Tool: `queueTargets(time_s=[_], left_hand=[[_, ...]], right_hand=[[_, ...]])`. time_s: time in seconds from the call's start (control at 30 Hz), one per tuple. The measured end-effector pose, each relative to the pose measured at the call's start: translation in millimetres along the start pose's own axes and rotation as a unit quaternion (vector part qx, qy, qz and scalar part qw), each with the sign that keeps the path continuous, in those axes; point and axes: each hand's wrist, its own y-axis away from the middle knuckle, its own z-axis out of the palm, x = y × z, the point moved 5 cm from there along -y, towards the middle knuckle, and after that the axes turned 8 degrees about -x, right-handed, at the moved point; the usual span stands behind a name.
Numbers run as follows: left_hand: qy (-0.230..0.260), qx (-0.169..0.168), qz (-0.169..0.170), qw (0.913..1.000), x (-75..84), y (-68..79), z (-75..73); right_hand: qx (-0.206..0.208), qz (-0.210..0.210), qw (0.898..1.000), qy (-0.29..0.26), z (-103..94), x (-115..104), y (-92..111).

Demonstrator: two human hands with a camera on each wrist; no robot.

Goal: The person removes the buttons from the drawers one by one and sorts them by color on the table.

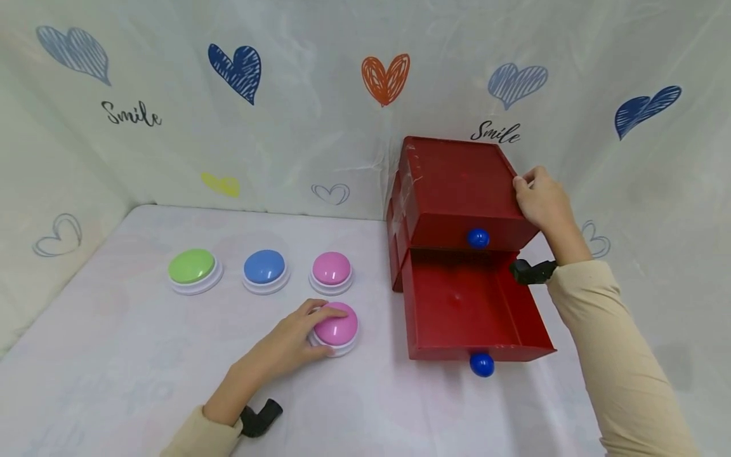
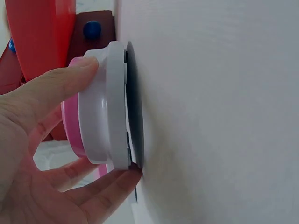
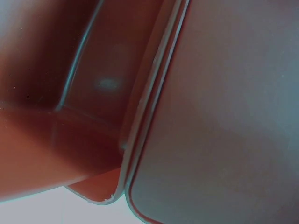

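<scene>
Red drawer box (image 1: 457, 181): bottom drawer (image 1: 445, 353) out. My left grip (image 1: 294, 339) pinches nearer pink button (image 1: 338, 327), left of box; right grip (image 1: 546, 200) holds box edge. Green button (image 1: 191, 266), blue button (image 1: 264, 267), farther pink button (image 1: 331, 268) seem undone.

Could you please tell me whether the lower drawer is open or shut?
Open: the lower drawer juts out from the red cabinet, with its inside showing from above.
</scene>
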Motion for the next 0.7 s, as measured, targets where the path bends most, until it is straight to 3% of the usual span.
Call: queueTargets(time_s=[0.3,0.7], left_hand=[[0.024,-0.011,0.001,0.9996,-5.3,-2.1,-0.6],[0.008,-0.001,0.010,0.9999,-7.6,-2.5,-3.0]], right_hand=[[0.008,-0.001,1.000,0.007,-1.9,-0.4,-1.9],[0.006,0.000,1.000,0.007,-2.0,-0.1,-2.1]])
